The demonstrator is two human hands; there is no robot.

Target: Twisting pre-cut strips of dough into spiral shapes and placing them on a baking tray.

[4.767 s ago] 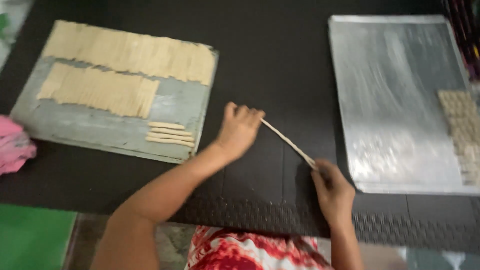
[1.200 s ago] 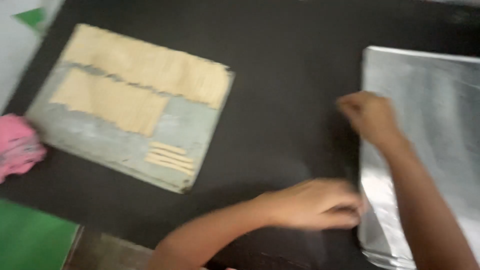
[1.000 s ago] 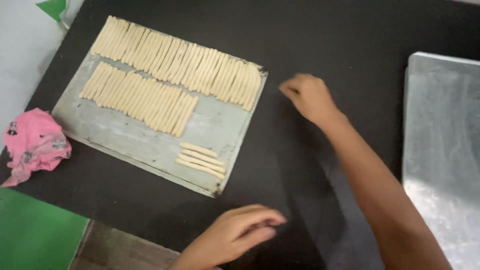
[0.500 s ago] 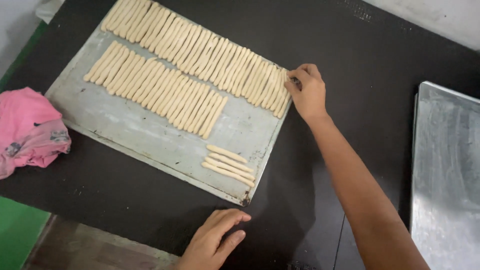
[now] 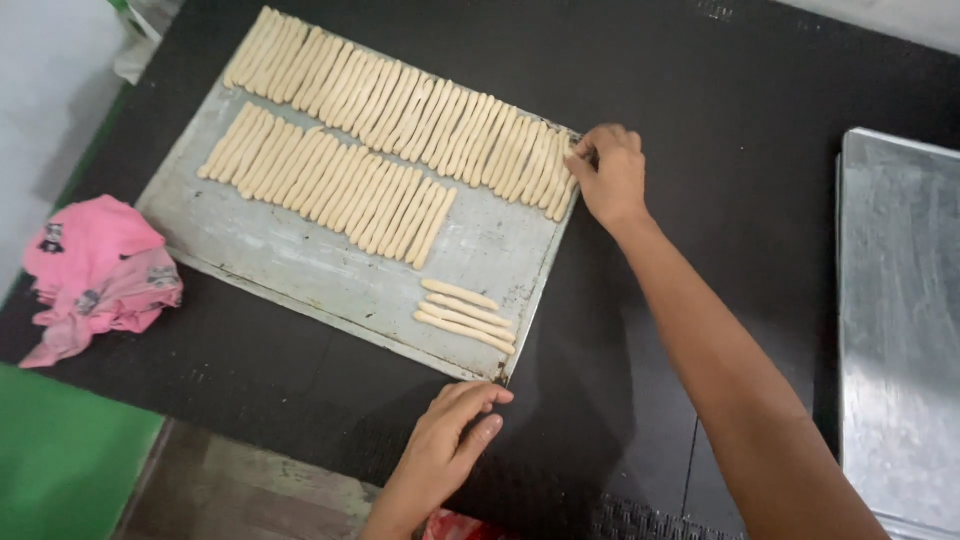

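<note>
A grey metal baking tray (image 5: 300, 265) lies on a black table and carries two long rows of pale dough sticks (image 5: 410, 105). My right hand (image 5: 608, 175) rests at the tray's far right edge, fingertips on the last stick of the upper row. Whether it pinches that stick I cannot tell. My left hand (image 5: 450, 440) lies flat on the table, fingertips touching the tray's near right corner, holding nothing. Three loose dough sticks (image 5: 465, 315) lie crosswise near that corner.
A second metal tray (image 5: 900, 330) sits at the right edge of the table. A crumpled pink cloth (image 5: 95, 275) lies left of the first tray. A green surface (image 5: 60, 460) shows at the lower left.
My right hand has moved from the right tray across to the dough-stick tray's far right edge. My left hand has come to rest at that tray's near corner. The view has shifted left.
</note>
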